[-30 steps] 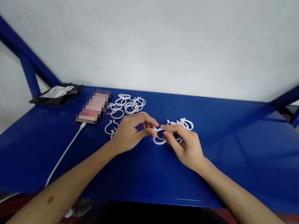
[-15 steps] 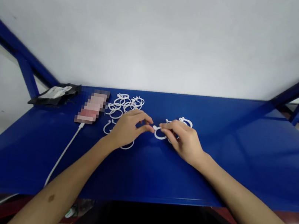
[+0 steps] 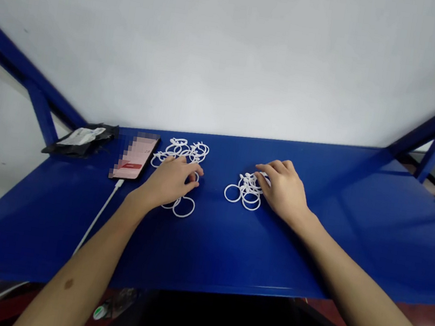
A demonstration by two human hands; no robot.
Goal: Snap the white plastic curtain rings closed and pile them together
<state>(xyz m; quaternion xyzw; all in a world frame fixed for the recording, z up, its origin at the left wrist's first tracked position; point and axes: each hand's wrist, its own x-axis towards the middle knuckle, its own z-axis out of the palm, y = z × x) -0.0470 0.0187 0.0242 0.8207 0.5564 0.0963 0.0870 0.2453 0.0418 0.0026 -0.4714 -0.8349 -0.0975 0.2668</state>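
Observation:
My left hand [image 3: 172,180] hovers over the left group of white plastic rings, its thumb and index finger apart. Part of a ring shows between them, but no grip on it is visible. Below that hand lies another loose ring [image 3: 183,207], while several more rings [image 3: 198,152] with small knobbed ends spread behind it. On the right, a tight cluster of similar rings [image 3: 251,201] rests on the blue tabletop [image 3: 204,248]. My right hand [image 3: 281,189] is at the right side of this cluster, fingers loosely bent and apart, covering some of it.
A phone [image 3: 134,156] lies left of the rings, its screen partly blurred out. Its white cable [image 3: 99,213] runs to the front edge. Behind it on the left is a black plastic package [image 3: 80,140]. A pale wall [image 3: 234,51] closes off the back.
Both hands have moved apart: the left back over the left group, the right outward. The ring that was between them now lies with the right cluster, let go.

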